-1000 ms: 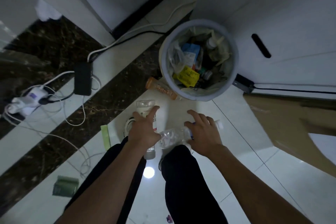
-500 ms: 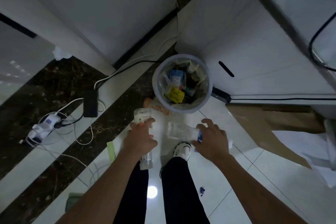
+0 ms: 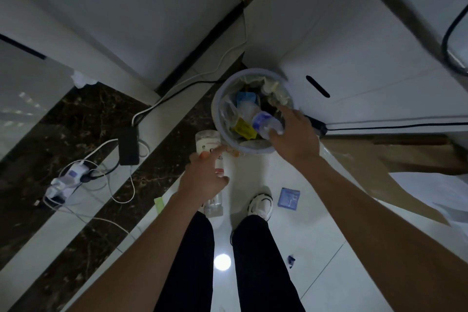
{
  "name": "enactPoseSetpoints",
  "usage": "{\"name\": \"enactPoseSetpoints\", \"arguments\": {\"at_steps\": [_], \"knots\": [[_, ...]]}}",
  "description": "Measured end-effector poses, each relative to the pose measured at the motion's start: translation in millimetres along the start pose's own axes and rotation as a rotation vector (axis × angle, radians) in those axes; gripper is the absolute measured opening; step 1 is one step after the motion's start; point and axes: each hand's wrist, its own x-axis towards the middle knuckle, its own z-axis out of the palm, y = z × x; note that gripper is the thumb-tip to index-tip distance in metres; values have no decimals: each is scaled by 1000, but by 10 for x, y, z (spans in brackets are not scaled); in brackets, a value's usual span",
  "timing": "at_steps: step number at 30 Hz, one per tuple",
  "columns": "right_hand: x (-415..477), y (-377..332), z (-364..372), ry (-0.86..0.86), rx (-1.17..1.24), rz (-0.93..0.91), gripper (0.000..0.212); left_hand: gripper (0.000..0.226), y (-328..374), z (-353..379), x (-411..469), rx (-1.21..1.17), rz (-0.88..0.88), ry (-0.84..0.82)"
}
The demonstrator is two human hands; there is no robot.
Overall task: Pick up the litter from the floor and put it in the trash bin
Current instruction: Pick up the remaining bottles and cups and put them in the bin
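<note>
White tile floor (image 3: 316, 248) w/ a dark marble strip (image 3: 83, 134) running diagonal, white cabinet panels behind. Brown cardboard sheet (image 3: 374, 172) flat on floor, off to the outer side of the right hand. Trash bin (image 3: 217, 119), round, grey rim, already packed w/ wrappers + bottles, sits just ahead of both hands. Right hand (image 3: 296, 139) over the bin's near-right rim, fingers closed round a clear plastic bottle w/ blue label (image 3: 266, 123), bottle is above the bin opening. Left hand (image 3: 205, 180) just short of the bin's left side, gripping a second clear bottle w/ white/red label (image 3: 209, 142), base pointing at the bin wall. Power strip + cables (image 3: 71, 180) well left of left hand. Blue square packet (image 3: 288, 197) on floor below right hand, beside the white shoe (image 3: 260, 206). Green strip (image 3: 159, 205) just left of left wrist. Tiny dark scrap (image 3: 291, 259) on tile under right forearm.
</note>
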Motion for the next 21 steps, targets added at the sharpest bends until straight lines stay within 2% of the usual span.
{"name": "enactPoseSetpoints", "arguments": {"at_steps": [5,13,21], "knots": [[-101,82,85,-20,-22,-42,58,83,84,23,10,24,16,-13],[-235,312,148,-82,-12,24,53,83,224,3,177,45,43,-3],[-44,341,171,-72,39,7,42,79,562,162,544,145,129,-87]]}}
